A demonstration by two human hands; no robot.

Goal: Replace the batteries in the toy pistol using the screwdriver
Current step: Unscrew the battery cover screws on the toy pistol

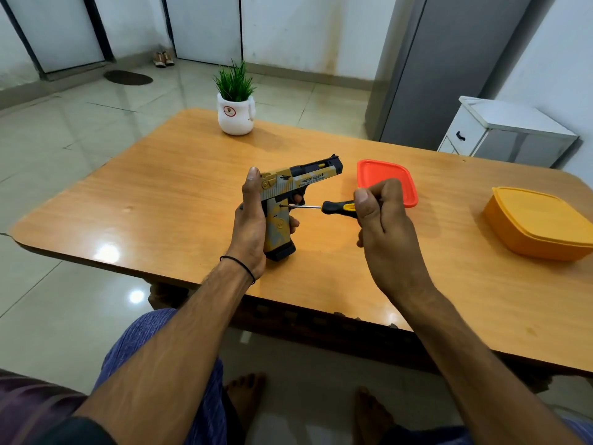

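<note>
A yellow, grey and black toy pistol (300, 178) stands upright on the wooden table (167, 194), its barrel pointing right. My left hand (252, 226) wraps the grip from behind, thumb up along the rear of the slide. My right hand (380, 210) holds a screwdriver (333, 207) with a black and yellow handle. Its thin metal shaft lies level, and the tip touches the side of the grip just below the trigger guard.
An orange-red lid (382, 171) lies flat behind my right hand. A yellow-orange container (539, 223) sits at the table's right edge. A white pot with a green plant (236, 112) stands at the far side. A white cabinet (507, 130) stands beyond the table.
</note>
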